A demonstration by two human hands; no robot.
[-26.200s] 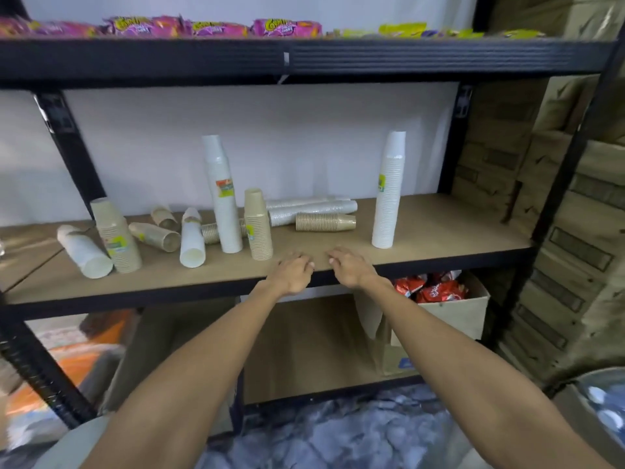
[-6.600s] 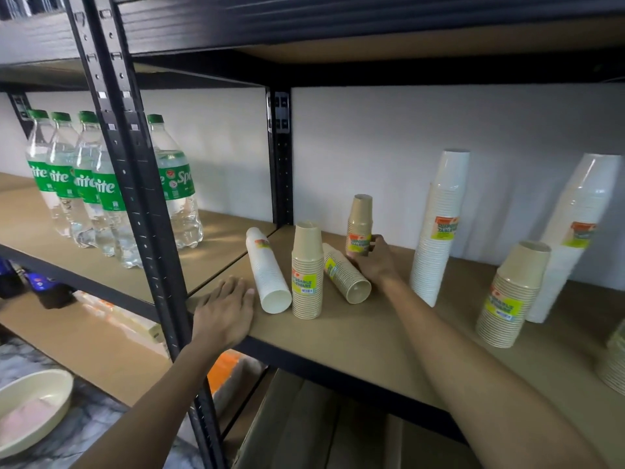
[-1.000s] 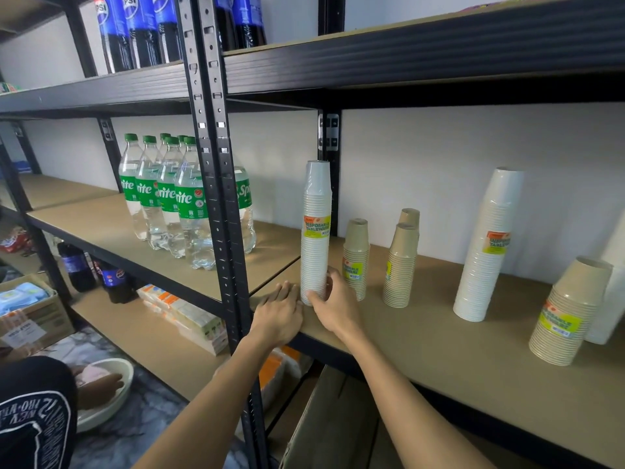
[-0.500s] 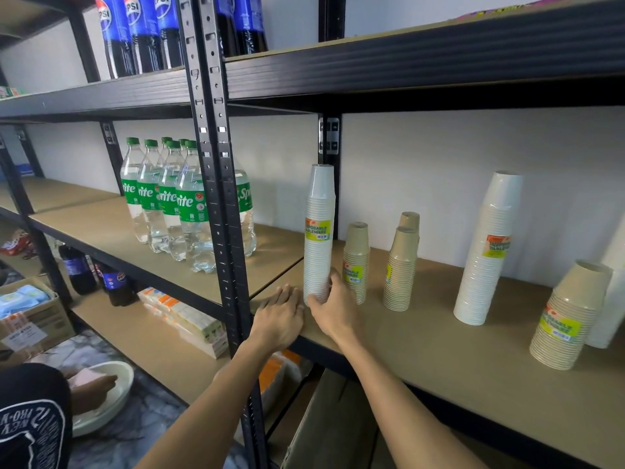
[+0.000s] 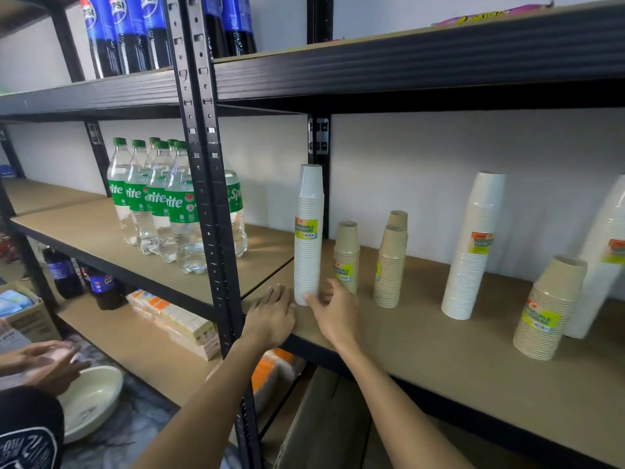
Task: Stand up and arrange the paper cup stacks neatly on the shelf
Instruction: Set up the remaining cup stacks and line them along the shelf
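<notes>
Steadying the tall white stack (image 5: 307, 235) at its foot, the right hand (image 5: 333, 311) curls thumb and fingers (image 5: 328, 290) round the lowest cups, with the thumb at the front and the fingers on the side away from the left hand (image 5: 272, 314). The low grip appears deliberate: a column this tall and narrow tips readily if pushed high up, whereas a hold at the base allows it to be slid or squared without leaning. The stack stands upright and mouth down on the shelf board (image 5: 439, 350), directly ahead of the right fingertips and close to the front edge. The left hand lies flat on the board just outside the right thumb, its fingers (image 5: 275, 295) straight, lightly spread and holding nothing; it probably braces the body and acts as a stop beside the stack. Beyond the right knuckles two brown stacks (image 5: 345, 257) stand upright, near the white column but not touching it, with a third brown stack (image 5: 398, 219) behind them. Further out on that side stand a second white stack (image 5: 473, 245) and a wide brown stack (image 5: 549, 309), both upright. With every visible stack standing, the remaining work appears to be spacing and alignment, since the row is uneven in depth.
</notes>
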